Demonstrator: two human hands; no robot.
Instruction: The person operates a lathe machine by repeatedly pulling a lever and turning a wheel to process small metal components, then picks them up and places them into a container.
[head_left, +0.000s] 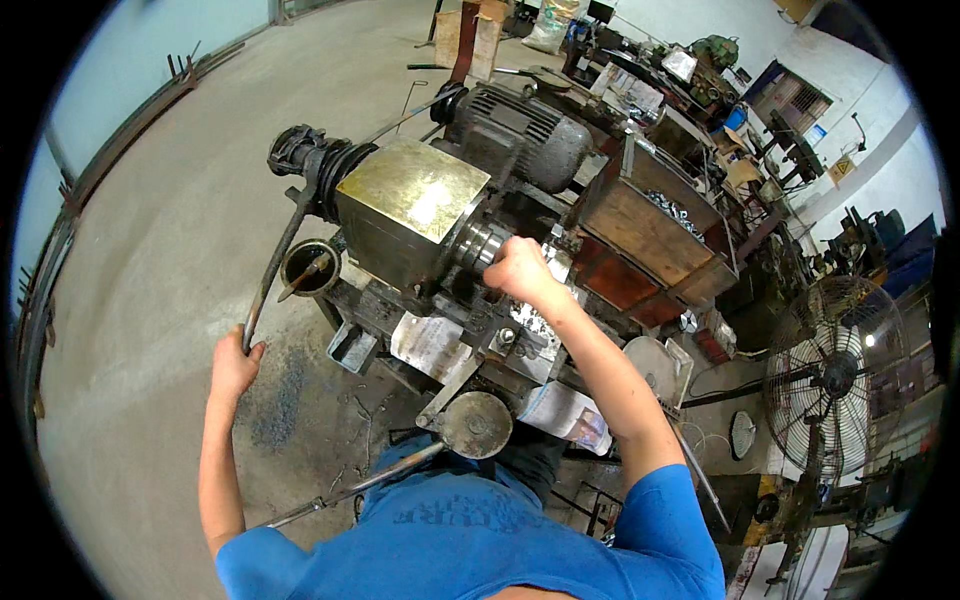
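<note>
My left hand [236,362] is wrapped round the lower end of a long dark metal lever [275,262]. That lever runs up to the black clamp end of a lathe headstock [415,190] with a brass-coloured top plate. At the other end of the headstock, my right hand [521,268] is closed at the mouth of the shiny steel chuck [478,247]. Whatever its fingers hold is hidden behind the hand. Below it lies the greasy tool slide with a bolt [506,337]. A round metal dish [477,425] sits close to my body.
Behind the headstock stands an electric motor [525,135]. To its right, a wooden box [650,215] holds small metal parts. A pot with a brush [311,268] hangs left of the machine. A caged fan [835,375] stands at the right. Metal bars [130,145] lie along the left wall.
</note>
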